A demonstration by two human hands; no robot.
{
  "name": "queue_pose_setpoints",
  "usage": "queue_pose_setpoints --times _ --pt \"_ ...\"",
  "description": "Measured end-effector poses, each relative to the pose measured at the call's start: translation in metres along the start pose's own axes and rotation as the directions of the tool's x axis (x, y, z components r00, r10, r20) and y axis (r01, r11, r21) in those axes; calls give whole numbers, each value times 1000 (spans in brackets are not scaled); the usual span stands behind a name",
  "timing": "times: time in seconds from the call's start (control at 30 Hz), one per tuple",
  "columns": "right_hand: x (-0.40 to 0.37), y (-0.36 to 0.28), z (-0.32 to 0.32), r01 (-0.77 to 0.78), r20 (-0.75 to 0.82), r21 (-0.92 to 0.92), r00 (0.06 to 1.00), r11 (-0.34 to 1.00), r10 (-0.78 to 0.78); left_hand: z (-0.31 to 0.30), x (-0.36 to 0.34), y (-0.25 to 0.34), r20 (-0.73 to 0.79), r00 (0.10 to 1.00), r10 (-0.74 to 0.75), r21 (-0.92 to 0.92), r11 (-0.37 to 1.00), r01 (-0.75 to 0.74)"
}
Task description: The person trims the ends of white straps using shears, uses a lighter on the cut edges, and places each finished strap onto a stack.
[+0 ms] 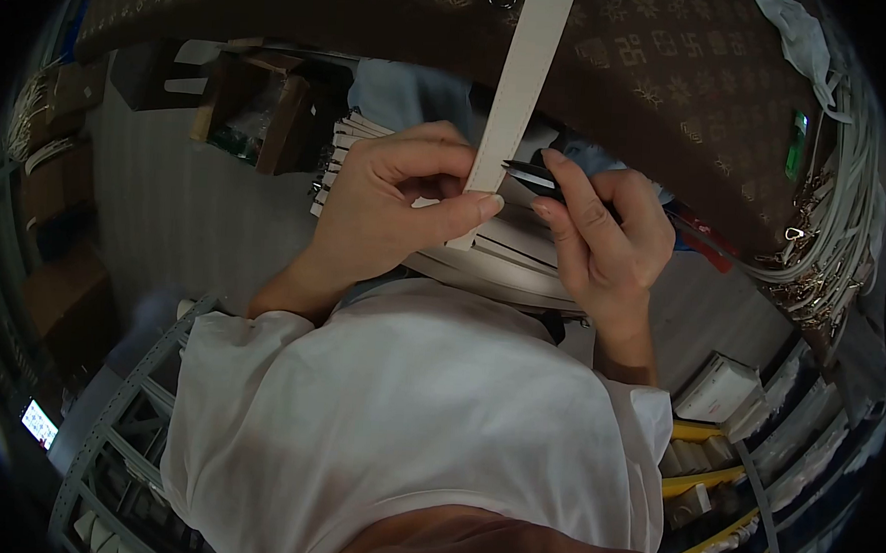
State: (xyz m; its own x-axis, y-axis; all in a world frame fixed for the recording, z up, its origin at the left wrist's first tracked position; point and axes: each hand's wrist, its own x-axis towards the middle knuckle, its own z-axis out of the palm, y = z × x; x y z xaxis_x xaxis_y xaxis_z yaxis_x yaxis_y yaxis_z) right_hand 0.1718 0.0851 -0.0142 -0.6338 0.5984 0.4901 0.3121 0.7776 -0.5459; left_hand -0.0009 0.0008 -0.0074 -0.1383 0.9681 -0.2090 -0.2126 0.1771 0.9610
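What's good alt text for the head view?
The left hand pinches a pale strap near its end; the right hand holds a black tool, tip at the strap's edge. More straps show below, patterned brown cloth beyond.

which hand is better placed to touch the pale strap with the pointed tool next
Likely the right hand: it holds the pointed tool, with the tip by the pale strap, which the left hand pinches.
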Motion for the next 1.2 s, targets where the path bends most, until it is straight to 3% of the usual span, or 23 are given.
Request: queue_pose_setpoints --times 0.77,0.97,1.07,1.13,1.17,1.2 --pt "-2 4 1 23 -7 -23 1000 999 -23 -1 2 3 23 1000 14 76 997 -15" --pt "-4 5 4 33 -26 -23 999 999 -33 -2 2 1 41 999 -17 8 1000 16" --pt "-3 6 5 -9 -11 60 1000 998 9 -1 2 1 27 997 -69 -16 997 69" --pt "0 4 7 -332 -54 458 915 825 399 1 2 3 9 994 -109 -83 991 109" --pt "3 -1 8 -332 -53 458 916 825 398 0 2 3 8 994 -108 -84 991 108" --pt "7 -7 10 -428 16 630 841 648 540 0 2 1 20 993 -114 -79 990 116"
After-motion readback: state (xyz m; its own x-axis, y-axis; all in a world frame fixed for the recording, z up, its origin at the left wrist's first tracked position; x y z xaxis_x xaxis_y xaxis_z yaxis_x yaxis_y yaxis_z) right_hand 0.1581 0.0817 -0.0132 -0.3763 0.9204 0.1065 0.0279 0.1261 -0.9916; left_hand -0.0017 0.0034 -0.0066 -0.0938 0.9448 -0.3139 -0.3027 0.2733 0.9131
